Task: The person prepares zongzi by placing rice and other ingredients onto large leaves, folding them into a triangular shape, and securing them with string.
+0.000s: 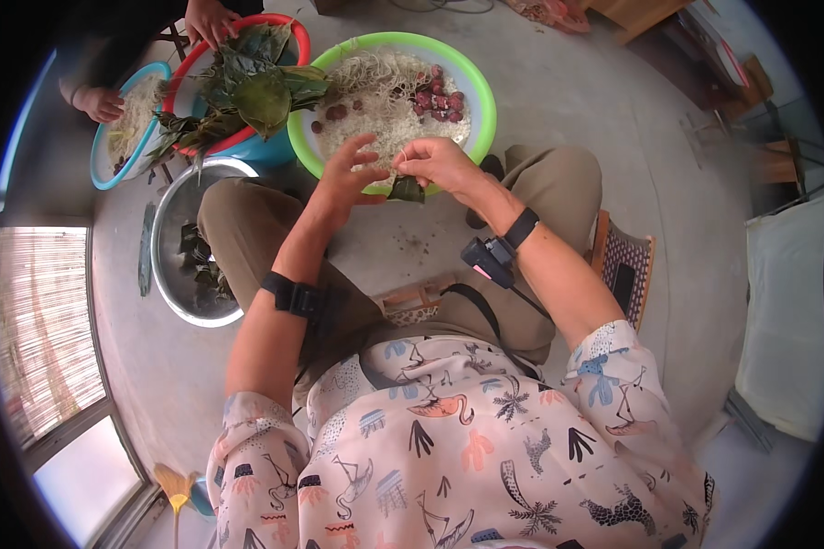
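My right hand pinches a thin pale string between thumb and fingertips. Below those fingertips, at the near rim of a green-rimmed basin, hangs a small dark leaf-wrapped bundle. My left hand is just left of it, fingers spread, with nothing visible in its grasp; whether its thumb touches the bundle cannot be made out. White rice fills much of the basin. Red dates lie at its right side, and a tangle of pale fibre strings lies at the back.
Left of the basin, broad green leaves overhang a red-rimmed basin. Another person's hands reach in there and over a blue-rimmed basin. A metal basin by my left knee holds leaf-wrapped bundles. A broom stands lower left.
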Tool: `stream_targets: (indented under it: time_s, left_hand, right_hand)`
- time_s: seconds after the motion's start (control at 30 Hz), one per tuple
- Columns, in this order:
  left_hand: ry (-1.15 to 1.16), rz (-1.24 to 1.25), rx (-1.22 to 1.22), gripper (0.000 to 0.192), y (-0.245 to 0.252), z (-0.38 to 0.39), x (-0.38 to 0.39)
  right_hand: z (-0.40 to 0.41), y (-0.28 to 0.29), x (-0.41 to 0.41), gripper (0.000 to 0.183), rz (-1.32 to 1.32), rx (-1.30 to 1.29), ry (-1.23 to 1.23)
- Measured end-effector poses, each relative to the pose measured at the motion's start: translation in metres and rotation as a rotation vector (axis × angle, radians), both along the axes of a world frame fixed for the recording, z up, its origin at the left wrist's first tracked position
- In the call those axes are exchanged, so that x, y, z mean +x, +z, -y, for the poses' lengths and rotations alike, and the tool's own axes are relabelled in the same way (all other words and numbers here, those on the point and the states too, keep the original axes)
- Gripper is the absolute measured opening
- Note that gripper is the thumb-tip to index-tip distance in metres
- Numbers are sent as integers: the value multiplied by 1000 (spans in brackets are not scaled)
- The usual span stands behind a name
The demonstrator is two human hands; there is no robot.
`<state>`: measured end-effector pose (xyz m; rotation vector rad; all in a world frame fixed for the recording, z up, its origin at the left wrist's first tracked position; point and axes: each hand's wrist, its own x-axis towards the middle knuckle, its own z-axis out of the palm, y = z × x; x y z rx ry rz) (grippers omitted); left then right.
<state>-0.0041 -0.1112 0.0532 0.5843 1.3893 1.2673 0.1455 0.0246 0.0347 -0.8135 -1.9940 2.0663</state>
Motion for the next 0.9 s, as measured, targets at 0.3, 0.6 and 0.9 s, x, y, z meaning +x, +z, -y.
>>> stream_targets:
  time_s: [0.3,0.6,0.9]
  left_hand:
    - [-60,-175,20,49,-18,-9,4]
    - [-57,-381,-6,25,-25,-19,7]
    - [-70,-431,58,11,-24,-16,8]
  right_hand:
    - [-1,1,1,8,-14,-2,-12]
    - [-6,-3,-1,9,-17,-32,-28]
    - [-5,4,0,8,6,-82,-95]
